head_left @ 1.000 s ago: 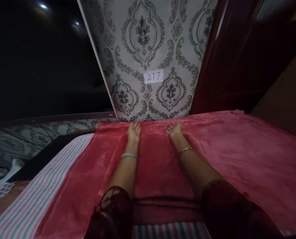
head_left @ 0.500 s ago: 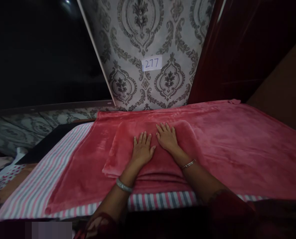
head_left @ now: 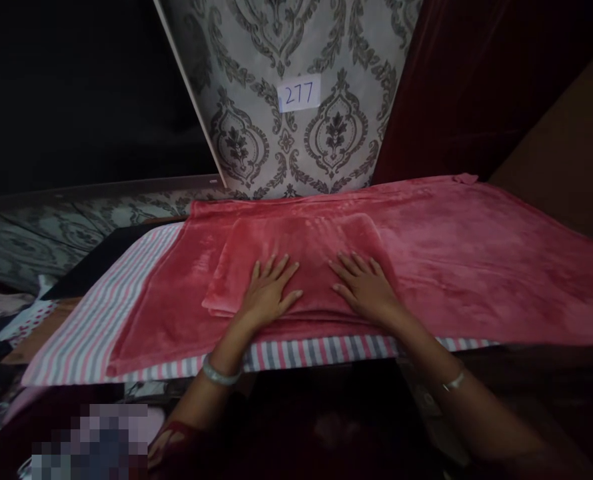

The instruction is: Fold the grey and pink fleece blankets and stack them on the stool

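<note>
Head view, dim light. Left hand [head_left: 266, 293] lies flat, palm down, fingers [head_left: 281, 267] spread and open, on the near left part of a folded red blanket [head_left: 301, 247]; it grips nothing. Right hand [head_left: 366, 290] likewise flat, fingers [head_left: 349, 263] spread and open, on the near right part of the same folded piece. The two hands are apart, with a strip of blanket between them. The folded blanket sits on top of a larger red blanket layer [head_left: 476, 253] spread across the bed, close to its near edge. Under that, a striped sheet [head_left: 91, 313] in pink, grey and white shows at the left and along the near edge. A bangle [head_left: 219, 375] on the left wrist, a thin bracelet [head_left: 452, 382] on the right. Behind the bed: patterned wall panel [head_left: 296, 40] carrying a paper label [head_left: 299, 94] reading 277.
</note>
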Demonstrator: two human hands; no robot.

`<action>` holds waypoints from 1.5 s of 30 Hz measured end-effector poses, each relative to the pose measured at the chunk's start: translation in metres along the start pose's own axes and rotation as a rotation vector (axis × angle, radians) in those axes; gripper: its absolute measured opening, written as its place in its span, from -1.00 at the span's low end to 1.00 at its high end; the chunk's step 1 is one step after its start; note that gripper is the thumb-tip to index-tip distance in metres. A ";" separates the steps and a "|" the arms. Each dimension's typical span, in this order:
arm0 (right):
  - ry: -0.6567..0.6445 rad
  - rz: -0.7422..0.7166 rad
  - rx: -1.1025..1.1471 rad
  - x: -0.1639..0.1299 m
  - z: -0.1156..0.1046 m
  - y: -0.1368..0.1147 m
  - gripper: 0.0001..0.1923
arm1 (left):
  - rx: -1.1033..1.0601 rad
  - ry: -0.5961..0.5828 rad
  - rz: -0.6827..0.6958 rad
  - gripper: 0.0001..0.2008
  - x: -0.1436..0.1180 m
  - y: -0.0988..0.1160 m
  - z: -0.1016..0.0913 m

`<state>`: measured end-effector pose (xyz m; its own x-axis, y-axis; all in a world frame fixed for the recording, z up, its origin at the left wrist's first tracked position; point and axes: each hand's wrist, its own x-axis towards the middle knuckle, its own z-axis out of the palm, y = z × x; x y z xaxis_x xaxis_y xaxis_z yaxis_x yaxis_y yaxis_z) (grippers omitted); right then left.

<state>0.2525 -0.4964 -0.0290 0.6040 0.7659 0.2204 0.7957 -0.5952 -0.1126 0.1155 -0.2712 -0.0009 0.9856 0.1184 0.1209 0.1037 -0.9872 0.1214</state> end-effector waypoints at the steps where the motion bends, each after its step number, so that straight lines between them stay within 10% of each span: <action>1: 0.031 0.003 -0.005 -0.012 0.003 0.005 -0.43 | 0.020 0.032 -0.013 -0.36 -0.011 -0.002 0.003; 12: 0.232 0.087 0.118 -0.067 0.004 0.028 -0.47 | 0.125 0.252 -0.329 -0.33 -0.084 -0.021 0.010; 20: 0.120 -0.130 0.078 -0.037 -0.005 -0.040 -0.39 | 0.073 0.129 0.080 -0.27 -0.051 0.043 0.012; 30: 0.211 -0.164 0.083 -0.056 0.026 -0.037 -0.39 | 0.065 0.159 0.099 -0.29 -0.065 0.040 0.038; 36: 0.268 -0.087 0.096 -0.048 0.002 -0.009 -0.50 | 0.075 0.264 -0.072 -0.51 -0.065 -0.008 0.006; 39: 0.303 0.036 0.091 -0.052 0.010 0.009 -0.48 | 0.071 0.352 -0.295 -0.48 -0.070 -0.046 0.012; 45: 0.350 0.064 0.400 -0.068 0.037 0.026 -0.49 | -0.319 0.384 -0.311 -0.43 -0.087 -0.081 0.030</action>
<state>0.2336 -0.5547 -0.0826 0.6550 0.5635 0.5034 0.7542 -0.4464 -0.4815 0.0257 -0.2047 -0.0504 0.7902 0.4862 0.3731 0.2761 -0.8259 0.4916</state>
